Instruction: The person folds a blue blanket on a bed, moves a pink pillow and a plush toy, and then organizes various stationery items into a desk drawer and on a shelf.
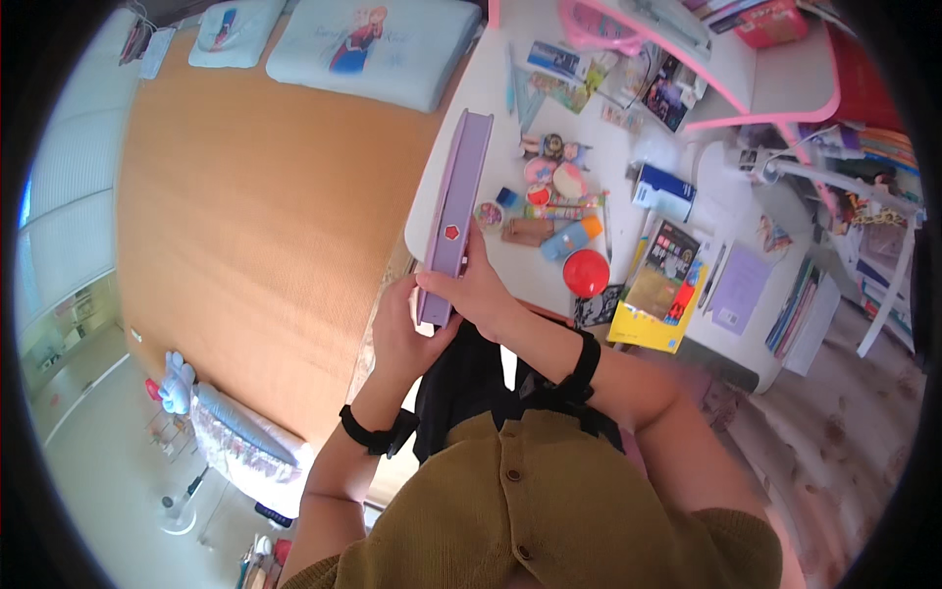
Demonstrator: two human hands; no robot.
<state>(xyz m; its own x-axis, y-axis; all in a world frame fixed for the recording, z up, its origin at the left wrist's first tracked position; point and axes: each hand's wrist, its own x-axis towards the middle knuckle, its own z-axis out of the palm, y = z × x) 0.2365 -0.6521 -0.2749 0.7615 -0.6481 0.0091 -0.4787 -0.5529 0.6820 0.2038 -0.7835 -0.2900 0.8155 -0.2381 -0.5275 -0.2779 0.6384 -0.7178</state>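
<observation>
A flat purple book-like case (460,184) stands on edge between my hands, its narrow side turned up. A small red pentagonal piece (452,233) sits on that side. My left hand (406,327) grips the lower end from the left, and my right hand (475,283) holds it from the right with the thumb across the near part. The case is above the left edge of the white desk (441,158); its broad faces are mostly hidden.
On the desk are a red round object (586,273), a blue tube with an orange cap (572,238), small figurines (553,147), a yellow book (647,335) and a purple notebook (742,287). A bed with a tan mat (272,199) lies left, with a pillow (375,48). A pink-edged shelf (780,81) stands at upper right.
</observation>
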